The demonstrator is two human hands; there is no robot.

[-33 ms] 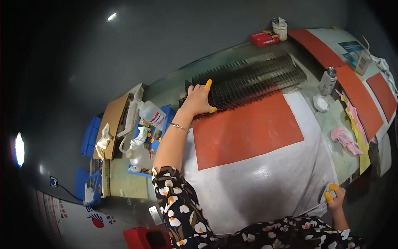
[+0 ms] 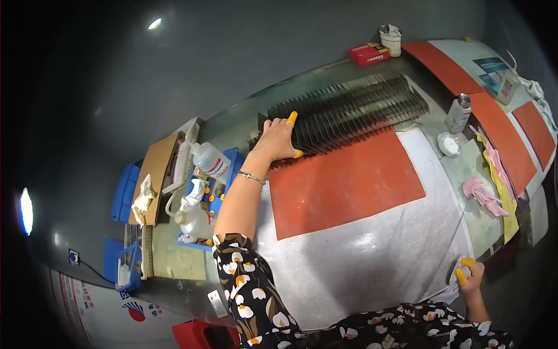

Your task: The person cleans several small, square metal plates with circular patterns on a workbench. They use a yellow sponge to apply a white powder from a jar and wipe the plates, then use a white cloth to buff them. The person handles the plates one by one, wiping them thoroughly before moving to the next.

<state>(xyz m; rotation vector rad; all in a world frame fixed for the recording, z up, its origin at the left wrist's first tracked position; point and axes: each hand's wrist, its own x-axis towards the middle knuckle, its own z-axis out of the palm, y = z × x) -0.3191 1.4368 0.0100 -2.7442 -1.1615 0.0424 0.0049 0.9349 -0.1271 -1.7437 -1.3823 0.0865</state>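
Note:
My left hand (image 2: 275, 139) grips the left end of a long black rack (image 2: 360, 107) with rows of upright thin plates or slots. Its thumb is on the near side and its fingers reach over the top; yellow finger cots cover two tips. In front of the rack lies an orange-red mat (image 2: 349, 183) on a white cloth (image 2: 372, 262) spread over the table. At the lower right, my right hand (image 2: 474, 276), also with yellow cots, is closed round a bunched white cloth (image 2: 447, 292). Whether this joins the spread cloth, I cannot tell.
On the left, a blue tray (image 2: 235, 160) holds plastic bottles (image 2: 210, 160), near a cardboard sheet (image 2: 156, 166). To the right are a grey bottle (image 2: 459, 113), a small dish of white material (image 2: 449, 144) and a pink cloth (image 2: 483, 196). A red box (image 2: 369, 54) lies behind.

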